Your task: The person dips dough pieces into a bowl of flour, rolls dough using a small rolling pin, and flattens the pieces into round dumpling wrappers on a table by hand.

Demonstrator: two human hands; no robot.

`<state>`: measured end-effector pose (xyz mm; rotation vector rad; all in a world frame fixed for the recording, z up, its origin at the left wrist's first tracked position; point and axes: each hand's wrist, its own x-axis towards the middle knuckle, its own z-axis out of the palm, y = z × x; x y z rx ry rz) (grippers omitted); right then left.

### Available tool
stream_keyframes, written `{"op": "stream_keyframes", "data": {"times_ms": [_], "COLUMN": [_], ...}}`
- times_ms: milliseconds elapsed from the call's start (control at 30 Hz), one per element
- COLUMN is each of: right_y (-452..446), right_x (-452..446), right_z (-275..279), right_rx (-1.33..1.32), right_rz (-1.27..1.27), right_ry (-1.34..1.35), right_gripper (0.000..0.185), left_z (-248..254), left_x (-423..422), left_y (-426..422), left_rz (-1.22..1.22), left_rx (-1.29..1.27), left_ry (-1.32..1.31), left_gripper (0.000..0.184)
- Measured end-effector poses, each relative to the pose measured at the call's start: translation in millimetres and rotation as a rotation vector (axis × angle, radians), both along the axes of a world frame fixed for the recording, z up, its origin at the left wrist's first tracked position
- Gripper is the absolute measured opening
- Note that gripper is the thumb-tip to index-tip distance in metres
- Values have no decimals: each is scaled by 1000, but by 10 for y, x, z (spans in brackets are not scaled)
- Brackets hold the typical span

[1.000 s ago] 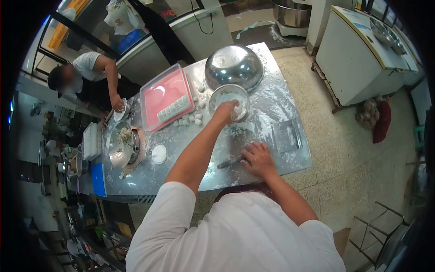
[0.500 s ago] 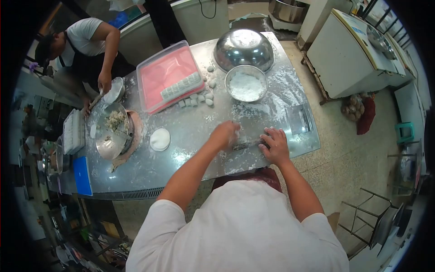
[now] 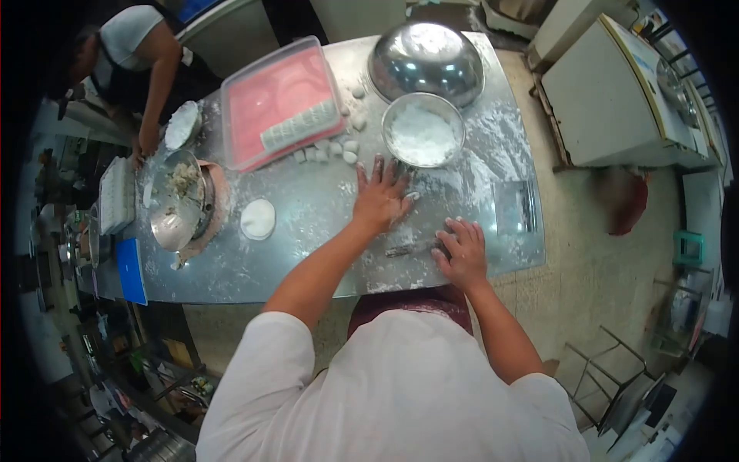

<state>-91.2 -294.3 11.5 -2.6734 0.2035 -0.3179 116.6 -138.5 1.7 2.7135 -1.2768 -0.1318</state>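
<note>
My left hand (image 3: 381, 200) is spread flat over the floury steel table (image 3: 308, 258), fingers apart, just below the steel bowl of white flour (image 3: 423, 132). Flour marks its fingertips. My right hand (image 3: 463, 252) lies with fingers stretched out at the right end of a short, thin stick like a small rolling pin (image 3: 406, 249). Whether the palm touches the stick's hidden end I cannot tell. Small pale green dough pieces (image 3: 322, 150) sit beyond my left hand, next to the pink-lined tray (image 3: 273, 85). A round white disc of dough (image 3: 258, 219) lies to the left.
An upturned large steel bowl (image 3: 427, 61) stands at the back. At left are a pan with crumbly filling (image 3: 183, 181), a white bowl (image 3: 183, 125), stacked white trays (image 3: 115, 196) and a blue board (image 3: 131, 269). A co-worker (image 3: 142, 58) bends over the far left end.
My left hand has moved up and away from the stick, opening from a closed shape to spread fingers. My right hand stays near the stick's right end. The camera view has shifted slightly.
</note>
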Motion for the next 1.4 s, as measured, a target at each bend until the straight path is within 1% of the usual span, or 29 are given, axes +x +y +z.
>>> {"op": "stream_keyframes", "data": {"times_ms": [33,167,267,300,367,400,467,500,567,600,633,667,700,733,767,800,867,900,967,1033,1067,1100,1133,1167,1200,1267,1300,1333,1400], "right_y": [-31,9,-17,-21,-20,-14,-15,-19,-38,-34,-15,11,27,57,117,195,203,178,118,75,90,119,147,186,214,274,279,269,205], "right_x": [18,-26,2,-1,1,3,8,1,-13,-39,-99,-178,-178,-163,-161,-153,244,521,934,1140,1068,905,714,437,196,-72,-111,32,635], "right_z": [-19,-27,-24,-35,-41,-48,-72,-75,-60,-56,-64,-75,-42,-22,-9,21,-5,9,49,99,86,32,-17,-55,-65,18,55,73,70], "right_rx": [-1,16,8,15,18,23,12,3,10,24,22,6,-14,-16,-58,-98,-130,-172,-215,-206,-217,-192,-167,-166,-165,-174,-177,-168,-226], "right_rz": [-5,-1,8,8,1,1,8,7,30,43,49,90,131,134,136,136,43,12,-30,-83,-78,-40,1,32,63,84,87,81,14], "right_ry": [-1,4,-26,-32,-38,-33,-45,-49,-47,-40,-31,11,49,59,80,104,186,188,190,96,94,78,65,111,156,172,186,199,213], "right_gripper": [37,37,37,37,37,37,37,38,38,38,38,43,49,49,55,62,72,72,72,71,71,71,71,71,70,70,70,70,70], "left_z": [-11,60,101,64,-20,35,189,209,215,244,264,285,286,281,269,257,216,194,185,229,260,265,260,252,255,278,316,373,338], "left_x": [-30,-102,-7,43,153,146,42,-49,-217,-253,-304,-356,-381,-414,-441,-448,-462,-448,-328,-237,-212,-216,-255,-313,-369,-444,-404,-392,-413], "left_y": [-11,26,23,42,169,249,409,476,573,568,548,533,520,512,510,502,490,489,453,422,415,420,440,475,507,557,547,544,541], "left_rz": [-22,-15,-25,-28,254,255,80,87,-14,-6,47,99,103,110,116,118,96,93,167,139,121,129,75,22,36,154,155,165,161], "left_rx": [70,48,-19,-22,-785,-787,-353,-358,-247,-252,-230,-206,-211,-255,-296,-293,-284,-274,-420,-382,-347,-363,-279,-191,-202,-250,-247,-206,-142], "left_ry": [40,26,157,146,889,882,369,366,270,274,381,490,497,641,790,805,626,646,501,521,538,535,517,503,505,614,616,675,751], "left_gripper": [65,68,66,66,54,54,42,42,27,27,29,31,31,29,27,27,27,27,23,25,27,27,26,26,26,23,23,22,21]}}
